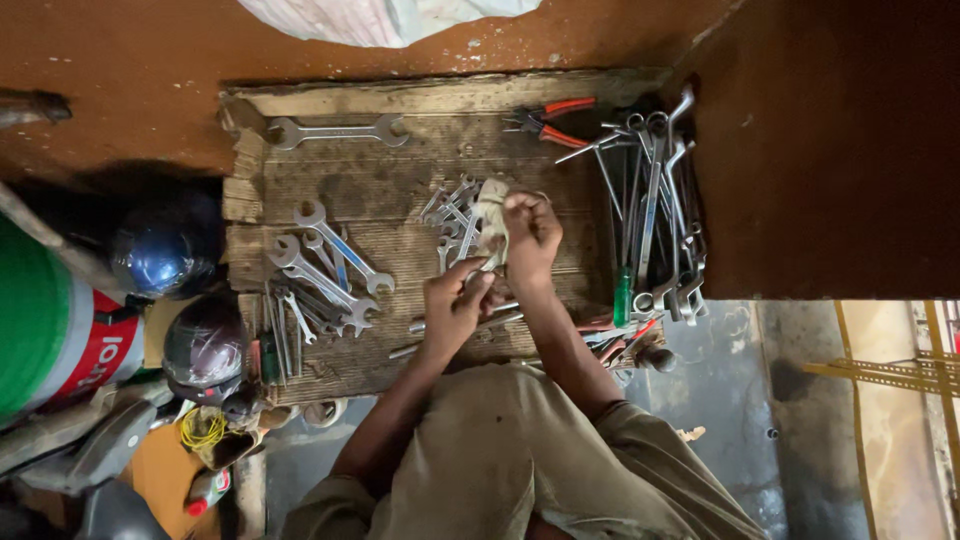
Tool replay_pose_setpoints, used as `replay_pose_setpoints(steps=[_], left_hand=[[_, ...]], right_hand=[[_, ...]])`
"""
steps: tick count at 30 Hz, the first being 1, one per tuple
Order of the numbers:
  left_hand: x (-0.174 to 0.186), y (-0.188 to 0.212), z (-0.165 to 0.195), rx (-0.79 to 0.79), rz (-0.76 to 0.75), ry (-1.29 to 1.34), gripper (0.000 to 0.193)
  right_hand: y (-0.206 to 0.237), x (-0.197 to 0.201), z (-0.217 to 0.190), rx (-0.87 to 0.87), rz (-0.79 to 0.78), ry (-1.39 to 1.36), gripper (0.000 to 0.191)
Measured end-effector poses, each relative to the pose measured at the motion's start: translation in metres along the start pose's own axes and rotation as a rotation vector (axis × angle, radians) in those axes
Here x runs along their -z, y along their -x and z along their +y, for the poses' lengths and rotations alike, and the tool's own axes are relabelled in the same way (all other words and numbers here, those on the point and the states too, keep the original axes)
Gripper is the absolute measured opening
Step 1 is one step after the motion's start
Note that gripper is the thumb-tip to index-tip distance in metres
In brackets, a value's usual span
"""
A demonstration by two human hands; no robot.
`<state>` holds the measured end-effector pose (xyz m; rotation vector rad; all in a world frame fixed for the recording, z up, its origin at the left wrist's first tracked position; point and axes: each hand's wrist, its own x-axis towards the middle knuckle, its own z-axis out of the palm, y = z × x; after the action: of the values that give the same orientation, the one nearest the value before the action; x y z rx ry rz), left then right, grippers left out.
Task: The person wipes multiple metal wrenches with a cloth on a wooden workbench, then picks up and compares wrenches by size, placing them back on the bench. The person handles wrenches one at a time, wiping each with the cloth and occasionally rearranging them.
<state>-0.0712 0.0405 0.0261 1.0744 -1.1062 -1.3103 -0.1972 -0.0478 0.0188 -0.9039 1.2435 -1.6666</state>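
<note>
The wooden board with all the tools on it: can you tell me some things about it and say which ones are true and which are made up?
1. Both hands are on a pale rag. True: the left hand and the right hand hold the rag above the wooden board.
2. The pliers have blue handles. False: the pliers at the far edge have red handles.
3. One long spanner lies alone near the far edge. True: the long spanner lies apart from the others.
4. The board holds only one spanner. False: a group of spanners lies on its left side and a pile of tools on its right.
5. A green-handled screwdriver lies on the right. True.
</note>
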Motion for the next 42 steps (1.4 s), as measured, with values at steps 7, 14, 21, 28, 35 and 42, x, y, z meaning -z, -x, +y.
replay_pose_setpoints(steps=[7, 14, 21, 28, 35, 42], left_hand=[[0.017, 0.006, 0.005, 0.034, 0.081, 0.259, 0.024], [0.015, -0.02, 0.01, 0.005, 0.141, 0.132, 0.023], [0.032, -0.025, 0.021, -0.132, 0.073, -0.643, 0.018], [0.052, -0.058, 0.071, -0.221, 0.03, -0.169, 0.03], [0.063, -0.074, 0.062, 0.056, 0.102, -0.282, 0.012], [0.08, -0.069, 0.018, 0.228, 0.415, 0.068, 0.003]], right_hand=[[-0.048, 0.03, 0.016, -0.15, 0.209, -0.331, 0.012], [-0.011, 0.038, 0.024, -0.448, -0.155, -0.543, 0.022], [0.006, 0.026, 0.044, -0.571, -0.111, -0.429, 0.036], [0.018, 0.023, 0.026, 0.148, -0.632, 0.299, 0.022], [0.011, 0.019, -0.027, 0.114, -0.824, 0.519, 0.003], [0.001, 0.034, -0.019, 0.305, -0.813, 0.559, 0.017]])
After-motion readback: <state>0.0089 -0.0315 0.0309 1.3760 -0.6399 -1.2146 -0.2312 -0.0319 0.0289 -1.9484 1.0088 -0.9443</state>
